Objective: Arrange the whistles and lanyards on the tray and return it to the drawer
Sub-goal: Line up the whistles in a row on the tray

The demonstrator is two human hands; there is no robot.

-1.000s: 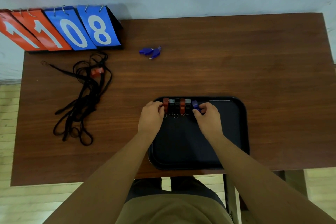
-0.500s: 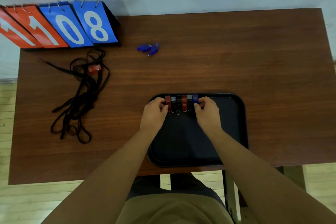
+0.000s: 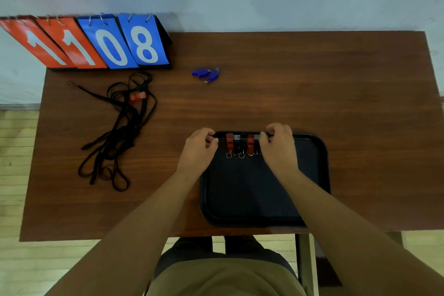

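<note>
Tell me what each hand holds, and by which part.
Cannot be told: the left hand and the right hand curl fingers at the far rim of the tray, one at each end of the whistle row.

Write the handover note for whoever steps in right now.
Left hand: fingers curled at the tray's far left corner, grip unclear.
Right hand: curled at the right end of the whistle row.
Done: row lined up along the tray's far edge.
Left: two blue whistles, red whistle and lanyards lie on the table; then tray to drawer, not in view.
</note>
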